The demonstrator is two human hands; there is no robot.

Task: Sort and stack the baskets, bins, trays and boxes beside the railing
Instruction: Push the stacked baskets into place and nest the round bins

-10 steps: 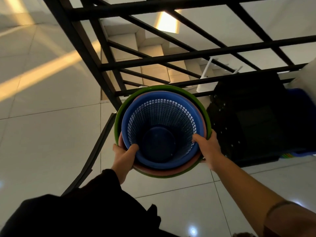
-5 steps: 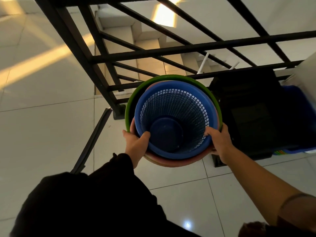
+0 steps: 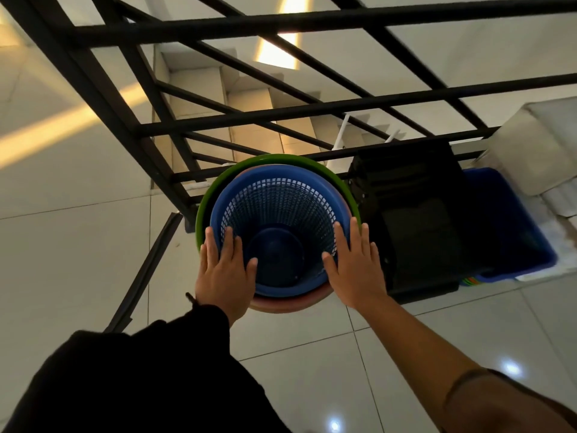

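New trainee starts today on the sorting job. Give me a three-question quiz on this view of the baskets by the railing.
1. True or false: the blue basket sits nested inside the green basket.
2. Multiple choice: how do the left hand and right hand meet the stack? A) both flat with straight fingers laid over the rims; B) both curled tight round a handle; C) one hand far off the stack.
3. Fill in: the black crate stands between the stack and the blue ____.

Key: 1 true; 2 A; 3 bin.
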